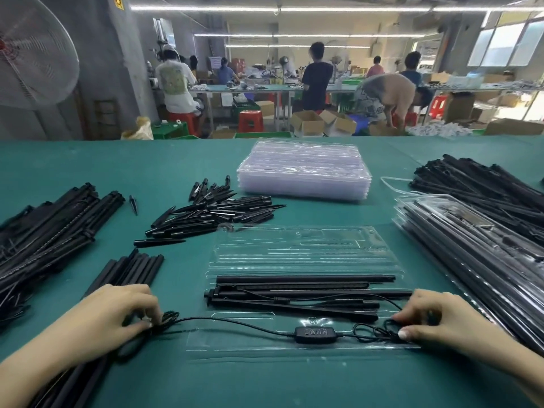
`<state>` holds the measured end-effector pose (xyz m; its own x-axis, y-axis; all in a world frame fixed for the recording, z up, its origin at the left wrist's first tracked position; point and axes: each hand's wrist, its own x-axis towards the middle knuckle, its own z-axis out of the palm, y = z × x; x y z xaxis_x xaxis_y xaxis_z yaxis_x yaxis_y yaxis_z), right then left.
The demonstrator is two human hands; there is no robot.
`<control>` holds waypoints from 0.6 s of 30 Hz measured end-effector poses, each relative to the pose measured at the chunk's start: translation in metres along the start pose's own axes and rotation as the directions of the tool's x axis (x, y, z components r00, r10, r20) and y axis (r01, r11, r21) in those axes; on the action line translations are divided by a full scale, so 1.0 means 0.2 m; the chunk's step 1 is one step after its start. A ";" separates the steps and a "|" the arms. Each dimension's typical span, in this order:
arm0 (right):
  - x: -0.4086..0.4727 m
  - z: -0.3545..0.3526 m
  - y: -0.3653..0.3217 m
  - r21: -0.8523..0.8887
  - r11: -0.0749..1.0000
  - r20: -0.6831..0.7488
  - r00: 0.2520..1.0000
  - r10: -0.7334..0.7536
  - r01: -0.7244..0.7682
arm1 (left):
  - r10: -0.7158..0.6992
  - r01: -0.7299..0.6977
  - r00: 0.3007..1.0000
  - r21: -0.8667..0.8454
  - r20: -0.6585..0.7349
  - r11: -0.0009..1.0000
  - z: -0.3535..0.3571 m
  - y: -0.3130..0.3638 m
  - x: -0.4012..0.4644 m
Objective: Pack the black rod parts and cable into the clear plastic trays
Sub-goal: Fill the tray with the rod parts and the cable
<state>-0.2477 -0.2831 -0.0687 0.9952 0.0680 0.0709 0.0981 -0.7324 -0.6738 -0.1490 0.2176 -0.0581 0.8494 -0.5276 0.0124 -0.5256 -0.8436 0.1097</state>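
An open clear plastic tray (297,254) lies in front of me on the green table. Several black rods (303,279) lie across its middle. A thin black cable (235,323) with an inline controller (315,334) stretches over the tray's near half. My left hand (117,312) pinches the cable's coiled left end beside the tray. My right hand (432,316) pinches the looped right end at the tray's right edge.
A stack of empty clear trays (303,169) stands at the back. Loose black spikes (212,210) lie behind the tray on the left, short tubes (129,270) and long rods (50,225) further left. Packed trays (471,245) and more rods (485,184) fill the right side.
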 end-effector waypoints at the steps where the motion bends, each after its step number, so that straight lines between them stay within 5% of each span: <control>1: -0.01 0.01 0.01 0.019 1.000 -0.016 1.000 -0.005 0.006 | -0.007 0.007 1.000 -0.037 -0.002 0.999 0.00 -0.01 0.00; 9: -0.02 0.02 -0.03 -0.001 1.000 0.004 1.000 0.015 -0.015 | 0.000 0.008 0.999 -0.130 0.054 0.991 -0.03 -0.04 0.00; 12: 0.02 -0.01 -0.05 -0.012 0.998 0.057 0.997 0.060 -0.059 | 0.038 -0.048 0.997 -0.177 -0.061 0.983 -0.10 0.05 0.15; 18: 0.00 0.00 -0.06 0.019 0.998 0.031 0.998 0.054 -0.055 | 0.101 -0.098 0.995 0.200 0.000 0.975 -0.06 0.37 0.73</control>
<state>-0.2486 -0.2749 -0.0614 0.9987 0.0491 0.0118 0.0436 -0.7221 -0.6904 -0.0644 0.0788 -0.0368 0.7923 -0.6097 0.0235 -0.6055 -0.7904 -0.0930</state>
